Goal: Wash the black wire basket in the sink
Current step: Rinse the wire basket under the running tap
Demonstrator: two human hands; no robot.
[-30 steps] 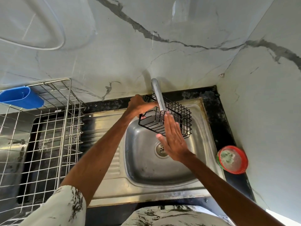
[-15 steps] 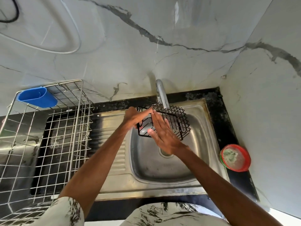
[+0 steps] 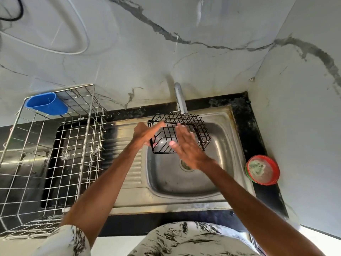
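Head view: basket (image 3: 186, 120) is black wire, rectangular, with lattice sides. It is tilted with opening toward camera, held above sink (image 3: 184, 183) bowl, just under tap (image 3: 180, 98). Left grip (image 3: 145, 133) curled round basket's left end. Right grip (image 3: 186, 148) flat, fingers straight, laid against basket's near side, holding nothing. Steel rack (image 3: 55, 145) with blue cup (image 3: 46, 105) at left. Red dish (image 3: 263, 169) on black worktop (image 3: 254, 135) at right.

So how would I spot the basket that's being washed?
Start at the steel sink in the counter's corner. Over its bowl, just under the faucet, the left hand grips the black wire basket. Unlike the big silver dish rack left of the sink, it is small and black.
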